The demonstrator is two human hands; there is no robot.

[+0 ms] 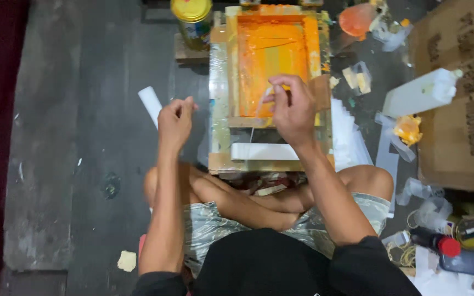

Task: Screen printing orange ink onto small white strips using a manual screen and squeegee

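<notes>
Right hand (pixel 292 107) pinches a clear strip (pixel 263 98) over the orange screen frame (pixel 272 52); left hand (pixel 175 121) loosely clenched beside it.

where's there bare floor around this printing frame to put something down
Bare floor lies left of the frame, between the white roll and the dark wall. The left hand hovers at its edge. Right of the frame it is crowded: white bottle, cardboard box, plastic scraps.

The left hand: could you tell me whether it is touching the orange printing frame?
Apart. The head view shows the left hand raised over dark floor, beside the orange printing frame.
</notes>
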